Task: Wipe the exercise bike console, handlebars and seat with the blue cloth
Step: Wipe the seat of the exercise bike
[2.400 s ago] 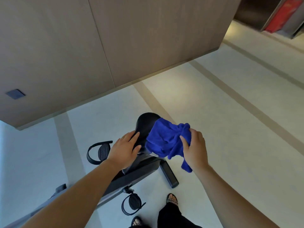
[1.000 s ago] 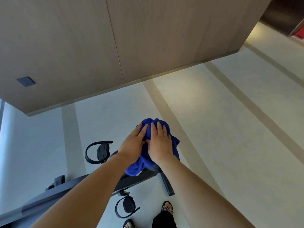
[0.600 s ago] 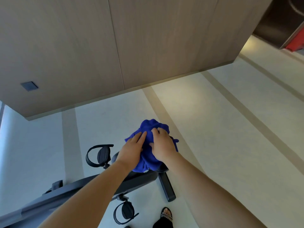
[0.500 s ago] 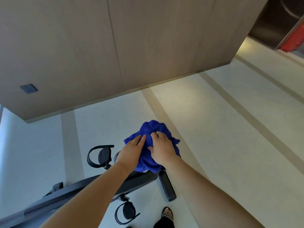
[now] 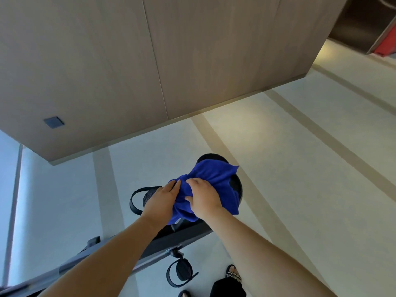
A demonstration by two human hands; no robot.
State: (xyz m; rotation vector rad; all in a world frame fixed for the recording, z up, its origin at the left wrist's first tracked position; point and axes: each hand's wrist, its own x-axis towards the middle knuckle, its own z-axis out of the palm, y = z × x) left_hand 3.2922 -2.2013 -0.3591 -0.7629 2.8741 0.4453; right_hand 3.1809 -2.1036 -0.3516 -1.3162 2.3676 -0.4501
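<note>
Both hands met at the lower middle of the frame. The left hand [image 5: 159, 200] lay with fingers bunched into the near left edge of the blue cloth [image 5: 211, 185], gripping a fold of it. The right hand [image 5: 203, 198] pressed down just beside it, fingers curled and clamped on the gathered middle of the cloth. The cloth spread up and to the right from under both hands, draped over the black seat [image 5: 235, 185] of the exercise bike, whose rim showed only at the cloth's top and right edges. Left of the hands sat one strapped pedal [image 5: 139, 199]; another pedal [image 5: 182, 273] hung below them, under the dark frame [image 5: 162, 243]. A sandalled foot [image 5: 232, 273] stood on the pale striped floor [image 5: 300, 189]. A wood-panelled wall [image 5: 150, 61] filled the upper frame. No writing or brand mark was legible anywhere.
</note>
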